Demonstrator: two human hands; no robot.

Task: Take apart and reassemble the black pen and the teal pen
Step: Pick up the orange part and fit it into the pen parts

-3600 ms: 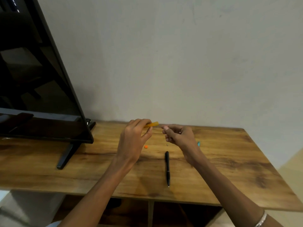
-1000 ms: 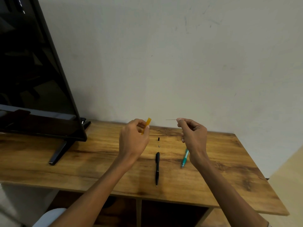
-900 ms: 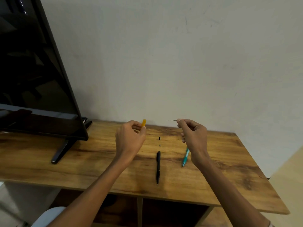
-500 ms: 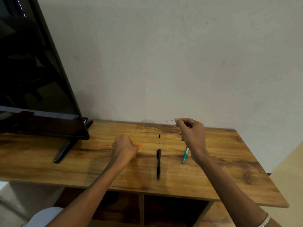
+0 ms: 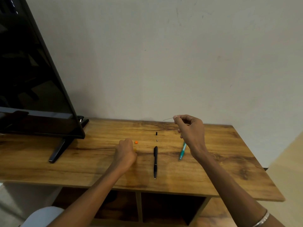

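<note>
The black pen (image 5: 155, 161) lies on the wooden surface (image 5: 221, 169), tip toward 6 o'clock. At its 12 o'clock, a small grey part (image 5: 157, 140) and a small black part (image 5: 156, 133) rest in line with it, apparently set out in order for easy retrieval. The teal pen (image 5: 182, 151) lies at the black pen's 3 o'clock, nearly parallel, its upper end hidden behind the right hand (image 5: 191, 133).

The right hand is raised above the surface and pinches a thin rod (image 5: 168, 119) between thumb and fingertip, the rod pointing toward 9 o'clock. Holding it aloft probably protects this slender piece from rolling away.

The left hand (image 5: 125, 153) sits low on the surface at the black pen's 9 o'clock, fingers curled; a sliver of yellow part (image 5: 135, 149) shows at its edge. Whether the fingers grip that part cannot be determined. An orange cap (image 5: 136, 142) rests just beyond the knuckles, toward 12 o'clock.

A television (image 5: 32, 79) stands at the far 9 o'clock on its stand foot (image 5: 57, 151), well apart from the parts.
</note>
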